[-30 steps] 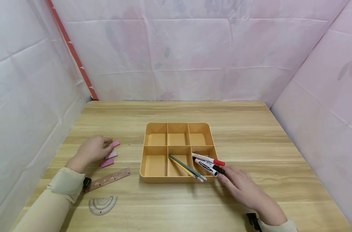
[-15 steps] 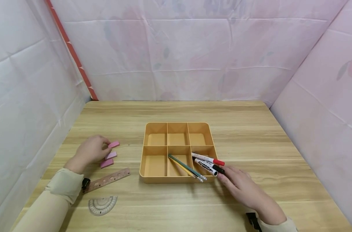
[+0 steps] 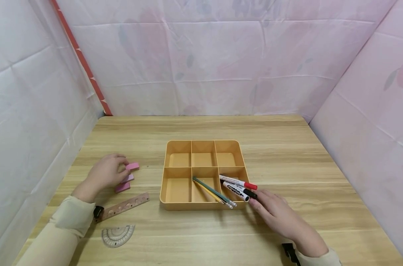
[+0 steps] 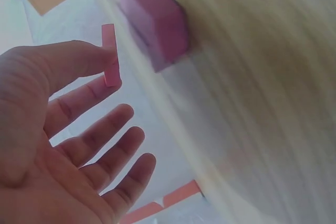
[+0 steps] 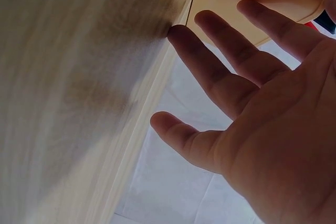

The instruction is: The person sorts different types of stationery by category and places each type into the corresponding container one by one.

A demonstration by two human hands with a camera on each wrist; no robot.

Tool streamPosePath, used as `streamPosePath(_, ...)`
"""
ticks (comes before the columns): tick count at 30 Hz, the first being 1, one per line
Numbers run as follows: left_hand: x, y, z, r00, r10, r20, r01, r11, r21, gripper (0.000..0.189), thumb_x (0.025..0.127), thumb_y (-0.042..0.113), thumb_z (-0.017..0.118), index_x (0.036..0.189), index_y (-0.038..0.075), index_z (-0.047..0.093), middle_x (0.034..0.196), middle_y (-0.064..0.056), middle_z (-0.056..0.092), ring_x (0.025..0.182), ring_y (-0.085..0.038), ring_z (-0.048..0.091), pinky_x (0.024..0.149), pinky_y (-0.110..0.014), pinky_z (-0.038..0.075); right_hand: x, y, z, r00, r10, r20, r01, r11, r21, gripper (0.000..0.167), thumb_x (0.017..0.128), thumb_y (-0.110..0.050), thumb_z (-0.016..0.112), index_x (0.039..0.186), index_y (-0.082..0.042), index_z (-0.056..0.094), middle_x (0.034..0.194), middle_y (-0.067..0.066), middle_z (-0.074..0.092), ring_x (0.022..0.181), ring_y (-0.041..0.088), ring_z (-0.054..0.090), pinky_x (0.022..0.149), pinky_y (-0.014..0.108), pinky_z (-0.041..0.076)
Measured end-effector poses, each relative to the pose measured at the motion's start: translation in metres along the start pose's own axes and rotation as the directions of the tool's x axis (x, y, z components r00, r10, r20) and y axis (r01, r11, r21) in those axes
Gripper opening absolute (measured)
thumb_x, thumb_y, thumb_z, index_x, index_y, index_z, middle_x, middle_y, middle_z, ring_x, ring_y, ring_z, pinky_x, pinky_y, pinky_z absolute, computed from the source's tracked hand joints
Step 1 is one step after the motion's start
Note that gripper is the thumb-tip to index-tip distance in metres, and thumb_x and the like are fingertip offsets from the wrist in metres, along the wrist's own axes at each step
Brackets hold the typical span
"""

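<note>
My left hand (image 3: 106,173) pinches a pink eraser (image 3: 133,166) between thumb and index finger; the left wrist view shows this eraser (image 4: 109,69) edge-on, the other fingers spread loosely. Just nearer lie a pale pink eraser (image 3: 128,178) and a darker pink one (image 3: 122,187). On the right, my right hand (image 3: 281,216) rests at the right wall of a yellow six-compartment tray (image 3: 205,206). Its fingers are straight, with fingertips (image 5: 247,6) by the tray wall. A black-capped marker (image 3: 238,189) leans out of the tray between thumb and index finger, its cap right at the thumb.
A red-capped marker (image 3: 238,181) and a white marker with black print (image 3: 236,190) lean in the front right compartment. Pencils (image 3: 214,192) lean in the front middle one. A ruler (image 3: 123,207) and a clear protractor (image 3: 117,235) lie left. Draped walls (image 3: 214,55) enclose the wooden table.
The pinched eraser has shifted slightly right and stands a little farther out from the left fingers. My left hand has moved only slightly. The right hand stays in place.
</note>
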State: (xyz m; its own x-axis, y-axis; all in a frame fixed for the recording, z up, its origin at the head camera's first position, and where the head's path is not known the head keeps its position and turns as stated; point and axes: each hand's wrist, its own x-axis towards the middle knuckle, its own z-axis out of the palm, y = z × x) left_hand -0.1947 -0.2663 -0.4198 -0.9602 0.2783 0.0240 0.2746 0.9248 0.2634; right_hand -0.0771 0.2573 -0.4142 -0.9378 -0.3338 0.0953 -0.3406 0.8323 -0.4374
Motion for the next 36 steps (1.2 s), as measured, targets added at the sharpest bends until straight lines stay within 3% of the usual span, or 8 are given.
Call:
streamPosePath(4, -0.003, 0.011, -0.006, 0.999, 0.016, -0.036, -0.017, 1.0, -0.019, 0.03, 0.089, 0.023, 0.073, 0.11, 0.002, 0.075, 0.136, -0.028, 0.063, 0.126, -0.052, 0.056, 0.104, -0.067, 0.046, 0.0, -0.001, 0.0, 1.0, 0.003, 0.003, -0.003, 1.0, -0.003, 0.037, 0.108, -0.031, 0.055, 0.142, -0.018, 0.063, 0.132, 0.001, 0.069, 0.121, 0.031, 0.066, 0.093, 0.06, 0.046)
streamPosePath(11, -0.013, 0.041, -0.02, 0.982, 0.122, -0.144, -0.125, 0.992, -0.013, 0.021, 0.089, 0.02, 0.075, 0.104, 0.005, 0.076, 0.133, -0.025, 0.066, 0.125, -0.05, 0.058, 0.105, -0.066, 0.047, -0.001, -0.003, 0.0, 1.0, 0.015, -0.004, -0.015, 1.0, 0.003, 0.036, 0.109, -0.032, 0.054, 0.141, -0.018, 0.063, 0.129, 0.0, 0.069, 0.12, 0.029, 0.066, 0.093, 0.056, 0.045)
streamPosePath(14, -0.018, 0.056, -0.024, 0.958, 0.188, -0.217, -0.195, 0.981, -0.011, 0.017, 0.086, 0.017, 0.078, 0.099, 0.007, 0.076, 0.128, -0.023, 0.069, 0.121, -0.048, 0.061, 0.102, -0.065, 0.049, -0.002, -0.003, 0.001, 1.0, 0.017, -0.01, -0.017, 1.0, -0.003, 0.036, 0.109, -0.033, 0.054, 0.142, -0.02, 0.061, 0.122, -0.004, 0.07, 0.113, 0.024, 0.066, 0.091, 0.054, 0.045)
streamPosePath(17, -0.022, 0.07, -0.025, 0.919, 0.262, -0.295, -0.276, 0.961, -0.008, 0.014, 0.082, 0.013, 0.081, 0.094, 0.008, 0.076, 0.122, -0.02, 0.071, 0.115, -0.045, 0.065, 0.098, -0.062, 0.053, -0.001, -0.004, 0.001, 1.0, 0.002, -0.027, -0.002, 1.0, 0.001, 0.036, 0.109, -0.031, 0.055, 0.143, -0.022, 0.058, 0.112, -0.008, 0.067, 0.104, 0.016, 0.064, 0.089, 0.05, 0.046)
streamPosePath(22, -0.026, 0.089, -0.022, 0.871, 0.344, -0.352, -0.374, 0.927, -0.017, 0.013, 0.081, 0.014, 0.081, 0.091, 0.01, 0.074, 0.12, -0.017, 0.072, 0.112, -0.04, 0.066, 0.094, -0.058, 0.056, 0.001, -0.004, 0.002, 0.999, -0.016, -0.044, 0.016, 1.0, 0.016, 0.037, 0.108, -0.03, 0.056, 0.144, -0.023, 0.056, 0.11, -0.01, 0.066, 0.102, 0.014, 0.063, 0.089, 0.051, 0.048)
streamPosePath(25, -0.028, 0.098, -0.02, 0.868, 0.357, -0.347, -0.391, 0.92, -0.032, 0.012, 0.081, 0.016, 0.081, 0.091, 0.011, 0.074, 0.12, -0.015, 0.072, 0.114, -0.037, 0.066, 0.095, -0.056, 0.056, 0.0, -0.004, 0.003, 0.999, -0.009, -0.043, 0.01, 1.0, 0.014, 0.037, 0.108, -0.031, 0.055, 0.144, -0.023, 0.056, 0.115, -0.008, 0.068, 0.108, 0.017, 0.065, 0.091, 0.055, 0.049)
streamPosePath(30, -0.031, 0.109, -0.016, 0.881, 0.35, -0.318, -0.386, 0.92, -0.058, 0.011, 0.082, 0.017, 0.081, 0.089, 0.014, 0.074, 0.123, -0.011, 0.071, 0.116, -0.035, 0.065, 0.096, -0.054, 0.056, 0.0, -0.003, 0.004, 0.999, -0.01, -0.04, 0.011, 1.0, 0.017, 0.038, 0.109, -0.031, 0.055, 0.145, -0.022, 0.056, 0.114, -0.007, 0.068, 0.109, 0.018, 0.065, 0.092, 0.055, 0.047)
streamPosePath(36, -0.03, 0.116, -0.009, 0.859, 0.394, -0.326, -0.43, 0.902, -0.044, 0.01, 0.08, 0.015, 0.082, 0.087, 0.013, 0.075, 0.119, -0.014, 0.073, 0.113, -0.036, 0.067, 0.093, -0.055, 0.058, 0.0, -0.004, 0.003, 0.999, -0.018, -0.047, 0.018, 1.0, 0.001, 0.037, 0.109, -0.03, 0.055, 0.145, -0.023, 0.056, 0.104, -0.012, 0.062, 0.099, 0.013, 0.06, 0.09, 0.05, 0.046)
